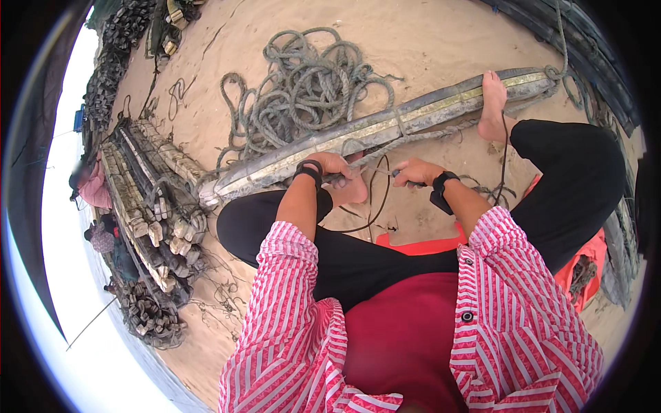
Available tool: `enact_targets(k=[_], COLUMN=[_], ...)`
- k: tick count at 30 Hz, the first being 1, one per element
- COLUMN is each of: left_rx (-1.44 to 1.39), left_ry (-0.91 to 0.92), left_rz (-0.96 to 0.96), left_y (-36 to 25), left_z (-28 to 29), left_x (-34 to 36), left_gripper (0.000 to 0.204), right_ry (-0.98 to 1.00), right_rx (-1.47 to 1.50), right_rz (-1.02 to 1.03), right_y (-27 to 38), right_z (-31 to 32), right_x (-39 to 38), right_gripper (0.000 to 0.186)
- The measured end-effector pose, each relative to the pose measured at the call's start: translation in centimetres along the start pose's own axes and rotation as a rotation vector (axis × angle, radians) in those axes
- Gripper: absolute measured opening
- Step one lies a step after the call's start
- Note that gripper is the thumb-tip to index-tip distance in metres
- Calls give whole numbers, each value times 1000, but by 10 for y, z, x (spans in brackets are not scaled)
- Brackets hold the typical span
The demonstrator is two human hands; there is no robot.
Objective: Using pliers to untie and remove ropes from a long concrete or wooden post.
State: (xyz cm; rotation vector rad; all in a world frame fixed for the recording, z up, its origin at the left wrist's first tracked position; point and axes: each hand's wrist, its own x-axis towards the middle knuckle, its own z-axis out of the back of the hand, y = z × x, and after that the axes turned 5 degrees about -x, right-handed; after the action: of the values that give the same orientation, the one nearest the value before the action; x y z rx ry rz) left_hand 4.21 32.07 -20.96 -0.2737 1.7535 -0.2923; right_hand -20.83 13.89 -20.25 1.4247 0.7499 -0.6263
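Observation:
In front of me lies a long bundle of strips (289,168), wrapped in grey sheeting and tied round with cord. A thick grey-green rope (427,138) runs along its near side. My left hand (330,165) is closed on this rope beside the bundle. Just to the right, my right hand (418,172) grips a small dark-handled tool (406,182). Its thin tip points left toward the rope; whether it is a blade or a spike cannot be made out. My bare right foot (492,107) rests against the bundle, and my left foot (354,191) is under my left hand.
A tangled heap of rope (310,86) lies on the sand beyond the bundle. More tied bundles (148,206) are stacked at left, with people (95,186) near them. Dark long bundles (585,41) lie at upper right. Red-orange sheeting (420,244) is under my legs.

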Motion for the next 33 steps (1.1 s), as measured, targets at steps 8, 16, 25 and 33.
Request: enact_targets(k=[8,16,25,33], left_rx=[-39,356,685,758], left_ry=[-25,-753,-896,-724], left_rz=[-1,-227,-654,-812], left_y=[-8,-17,-100,-145], left_z=[-3,4,-60,-114], left_x=[-10,-1,25,107], left_gripper=[18,45,29,33], right_ry=[56,-539,-818,-1100], right_rx=[121,-130,-195,-382], right_rz=[33,-424,-463,-277], right_y=[2,-81,-135,-101], right_z=[-8,96,95,79], right_x=[8,-17,-25,-66], right_gripper=[32,24,45,38])
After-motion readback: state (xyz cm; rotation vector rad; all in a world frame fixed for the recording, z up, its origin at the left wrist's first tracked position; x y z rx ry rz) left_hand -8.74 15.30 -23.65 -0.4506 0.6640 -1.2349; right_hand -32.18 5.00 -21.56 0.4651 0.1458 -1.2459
